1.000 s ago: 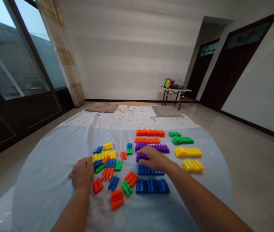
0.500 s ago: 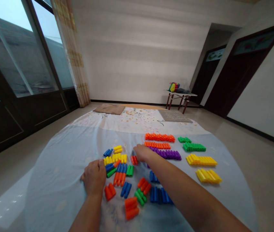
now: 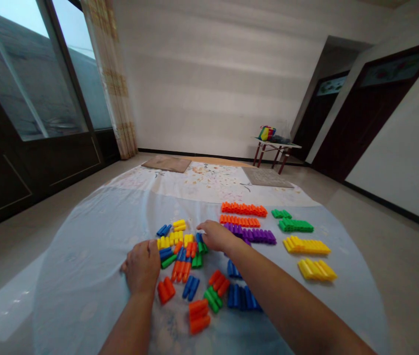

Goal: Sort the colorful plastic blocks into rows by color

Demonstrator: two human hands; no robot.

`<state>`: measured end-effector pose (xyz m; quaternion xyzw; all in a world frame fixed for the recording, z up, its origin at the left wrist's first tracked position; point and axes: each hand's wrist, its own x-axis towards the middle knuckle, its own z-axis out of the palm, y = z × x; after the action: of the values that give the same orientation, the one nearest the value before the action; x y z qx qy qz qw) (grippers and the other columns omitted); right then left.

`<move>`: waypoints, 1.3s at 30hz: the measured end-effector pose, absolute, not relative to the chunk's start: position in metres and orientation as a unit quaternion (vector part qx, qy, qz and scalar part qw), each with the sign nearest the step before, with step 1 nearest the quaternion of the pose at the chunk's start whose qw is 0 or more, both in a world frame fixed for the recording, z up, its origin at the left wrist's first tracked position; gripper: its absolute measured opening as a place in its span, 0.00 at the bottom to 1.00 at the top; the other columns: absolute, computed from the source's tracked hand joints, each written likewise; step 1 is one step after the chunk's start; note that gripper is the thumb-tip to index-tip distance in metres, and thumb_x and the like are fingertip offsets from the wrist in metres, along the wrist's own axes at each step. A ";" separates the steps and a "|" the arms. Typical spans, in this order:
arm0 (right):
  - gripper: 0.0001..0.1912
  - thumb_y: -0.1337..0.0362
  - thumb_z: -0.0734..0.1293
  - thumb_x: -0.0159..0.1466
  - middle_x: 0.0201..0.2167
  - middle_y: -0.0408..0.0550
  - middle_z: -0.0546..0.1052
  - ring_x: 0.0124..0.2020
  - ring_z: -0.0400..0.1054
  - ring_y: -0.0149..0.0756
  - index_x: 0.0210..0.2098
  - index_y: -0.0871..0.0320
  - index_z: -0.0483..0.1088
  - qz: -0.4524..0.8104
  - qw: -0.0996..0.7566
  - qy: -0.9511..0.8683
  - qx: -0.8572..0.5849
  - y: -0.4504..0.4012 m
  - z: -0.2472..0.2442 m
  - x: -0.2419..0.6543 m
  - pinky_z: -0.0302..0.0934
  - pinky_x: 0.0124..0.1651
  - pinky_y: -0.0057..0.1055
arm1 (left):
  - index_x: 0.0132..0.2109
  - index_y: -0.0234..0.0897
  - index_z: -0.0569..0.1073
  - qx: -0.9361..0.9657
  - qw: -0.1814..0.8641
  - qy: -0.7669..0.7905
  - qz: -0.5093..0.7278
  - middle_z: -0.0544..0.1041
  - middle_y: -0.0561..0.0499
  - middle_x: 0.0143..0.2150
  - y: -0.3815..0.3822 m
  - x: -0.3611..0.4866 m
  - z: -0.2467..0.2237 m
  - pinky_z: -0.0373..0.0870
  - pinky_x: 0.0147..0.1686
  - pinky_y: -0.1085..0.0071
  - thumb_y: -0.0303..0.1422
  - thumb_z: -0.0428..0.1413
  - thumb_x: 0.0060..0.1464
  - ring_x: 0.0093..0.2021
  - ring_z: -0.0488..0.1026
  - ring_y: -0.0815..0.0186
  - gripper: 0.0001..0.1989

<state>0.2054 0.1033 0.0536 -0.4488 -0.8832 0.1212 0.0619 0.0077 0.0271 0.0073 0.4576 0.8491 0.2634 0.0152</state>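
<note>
My left hand rests at the left side of a pile of coloured plastic tube blocks, back up, beside the yellow blocks and a dark blue block. Its fingertips are hidden behind the hand. At the pile's right side, my right hand is bent with its fingers around a blue block and green blocks. Touching these on the left are red-orange blocks. Joined blue and orange blocks lie in the pile's middle.
Rows of joined blocks lie to the right: orange, purple, green, yellow and blue. Loose orange blocks are near the front. A cloth covers the table; two mats lie at its far side.
My right hand has moved slightly left. The red-orange blocks beside it have shifted left against the pile, and blue and green blocks now show by its fingers. My left hand has stayed nearly still.
</note>
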 end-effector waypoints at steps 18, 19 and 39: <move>0.32 0.38 0.57 0.57 0.35 0.57 0.77 0.38 0.71 0.47 0.37 0.59 0.74 0.068 0.006 -0.880 -0.470 0.067 0.061 0.178 0.65 0.35 0.37 | 0.44 0.38 0.73 0.473 0.027 0.841 0.260 0.74 0.43 0.47 0.031 0.002 0.006 0.57 0.43 0.58 0.41 0.32 0.58 0.47 0.67 0.54 0.26; 0.32 0.38 0.56 0.57 0.35 0.57 0.77 0.38 0.71 0.47 0.37 0.59 0.74 0.066 0.010 -0.882 -0.467 0.067 0.064 0.180 0.65 0.35 0.38 | 0.44 0.38 0.73 0.473 0.027 0.841 0.260 0.74 0.43 0.47 0.031 0.003 0.007 0.57 0.43 0.58 0.41 0.32 0.58 0.47 0.67 0.54 0.26; 0.20 0.61 0.64 0.56 0.42 0.48 0.76 0.41 0.69 0.33 0.48 0.58 0.69 0.117 0.165 -0.798 -0.567 0.131 0.094 0.269 0.60 0.42 0.25 | 0.45 0.37 0.72 0.483 0.032 0.837 0.254 0.74 0.42 0.46 0.028 0.002 0.010 0.58 0.40 0.59 0.40 0.33 0.57 0.44 0.68 0.52 0.26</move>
<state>0.2686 0.1310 0.0935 -0.5674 -0.7984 0.1167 0.1645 0.0021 0.0285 0.0098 0.4835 0.8371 0.2540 0.0319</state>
